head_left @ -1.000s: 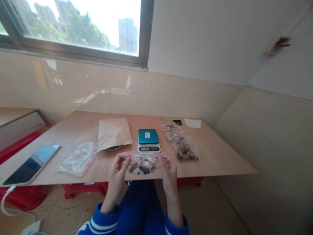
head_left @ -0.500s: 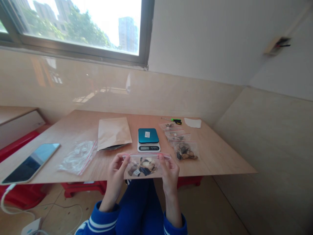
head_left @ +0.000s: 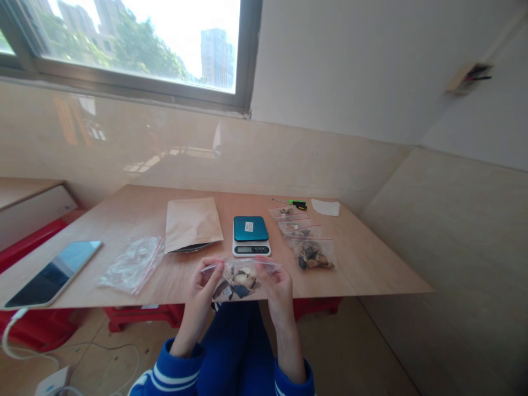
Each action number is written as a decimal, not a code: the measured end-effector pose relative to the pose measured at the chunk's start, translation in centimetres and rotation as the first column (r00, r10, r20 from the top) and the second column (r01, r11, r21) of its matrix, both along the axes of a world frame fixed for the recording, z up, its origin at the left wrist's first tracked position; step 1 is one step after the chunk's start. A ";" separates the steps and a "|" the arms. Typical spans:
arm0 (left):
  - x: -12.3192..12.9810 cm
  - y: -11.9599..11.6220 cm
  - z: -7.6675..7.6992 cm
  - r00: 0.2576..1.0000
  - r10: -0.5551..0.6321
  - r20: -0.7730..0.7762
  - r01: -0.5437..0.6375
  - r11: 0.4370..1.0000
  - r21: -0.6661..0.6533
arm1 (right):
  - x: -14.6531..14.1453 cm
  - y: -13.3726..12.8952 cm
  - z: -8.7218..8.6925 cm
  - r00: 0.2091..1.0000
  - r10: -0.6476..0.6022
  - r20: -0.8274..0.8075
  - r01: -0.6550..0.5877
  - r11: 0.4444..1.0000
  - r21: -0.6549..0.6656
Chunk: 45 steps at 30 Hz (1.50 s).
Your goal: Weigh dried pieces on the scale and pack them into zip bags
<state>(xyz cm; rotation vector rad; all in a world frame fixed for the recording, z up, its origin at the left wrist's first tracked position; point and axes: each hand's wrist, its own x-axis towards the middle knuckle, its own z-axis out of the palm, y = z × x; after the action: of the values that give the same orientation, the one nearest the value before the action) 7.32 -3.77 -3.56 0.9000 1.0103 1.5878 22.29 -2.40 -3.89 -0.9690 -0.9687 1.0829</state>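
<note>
Plastic and see-through, the bag [head_left: 241, 281] hangs by the near edge of the bench [head_left: 371, 272], my left hand [head_left: 201, 286] and right hand [head_left: 279, 286] pinching its top corners; likely light, limp and slippery, it's best gripped along the seal [head_left: 240, 260].

Left fingers [head_left: 198, 273] and right fingers [head_left: 283, 279] pinch at matching height.

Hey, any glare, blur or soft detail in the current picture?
Head view: bright sky washes out part of the window; glossy reflections show on the tiled wall; the wall box looks blurred; lettering on the scale and fine detail in the held bag are soft.
</note>
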 end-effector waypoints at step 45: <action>-1.3 0.4 -0.2 0.964 -0.123 -0.236 0.125 0.992 -0.005 | 0.8 0.0 -0.3 0.965 0.083 0.247 -0.113 0.987 0.111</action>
<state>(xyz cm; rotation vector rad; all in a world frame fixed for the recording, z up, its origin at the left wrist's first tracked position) 6.03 -3.40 -3.79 1.1578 1.0882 1.4047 23.13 -2.41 -4.22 -0.9734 -1.2808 0.9880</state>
